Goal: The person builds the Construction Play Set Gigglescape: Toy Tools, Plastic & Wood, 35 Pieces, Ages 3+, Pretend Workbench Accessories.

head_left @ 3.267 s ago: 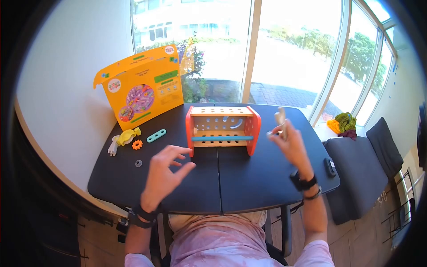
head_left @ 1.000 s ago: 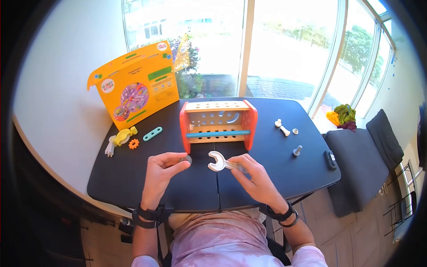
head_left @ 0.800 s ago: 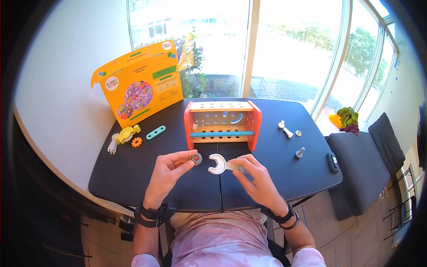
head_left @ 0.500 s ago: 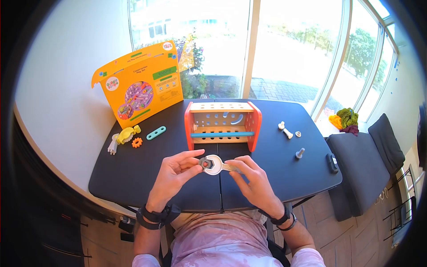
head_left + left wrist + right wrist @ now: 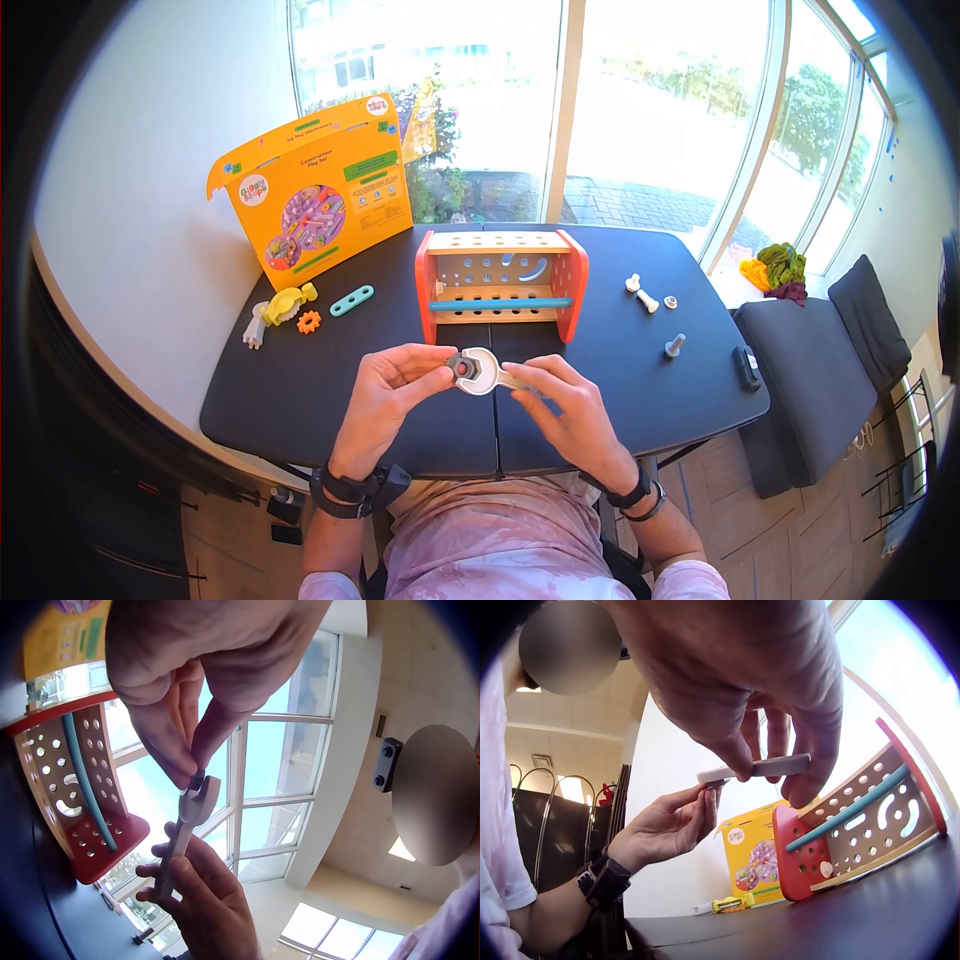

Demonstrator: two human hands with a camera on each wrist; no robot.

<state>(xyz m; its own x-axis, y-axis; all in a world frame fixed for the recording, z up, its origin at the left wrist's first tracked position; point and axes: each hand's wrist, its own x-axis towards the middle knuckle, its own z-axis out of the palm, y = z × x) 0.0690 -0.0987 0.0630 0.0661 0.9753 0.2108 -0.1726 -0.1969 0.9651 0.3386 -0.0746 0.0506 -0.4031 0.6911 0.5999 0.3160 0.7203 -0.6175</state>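
Note:
The left hand [image 5: 390,395] pinches a dark grey nut [image 5: 463,368] between thumb and fingers. The right hand [image 5: 575,410] holds a whitish toy wrench [image 5: 484,371] by its handle. In the head view the nut sits in the wrench's open jaws, both held above the table's near half. From the left wrist view, the wrench [image 5: 196,804] meets the nut just below the left fingertips. Behind the hands stands a toy workbench [image 5: 500,304] with red sides, perforated wooden boards and a blue bar.
Left on the black table [image 5: 270,395] lie a teal strip [image 5: 351,300], an orange gear [image 5: 308,321] and yellow and grey pieces [image 5: 288,301]. At right are a grey bolt [image 5: 675,345], whitish bolts [image 5: 648,300] and a black device [image 5: 746,367]. A yellow box [image 5: 320,195] stands back left.
The left hand has picked up the grey nut, and the right hand has brought the wrench from the right side to the middle. Nut and wrench, apart a moment ago, have come together.

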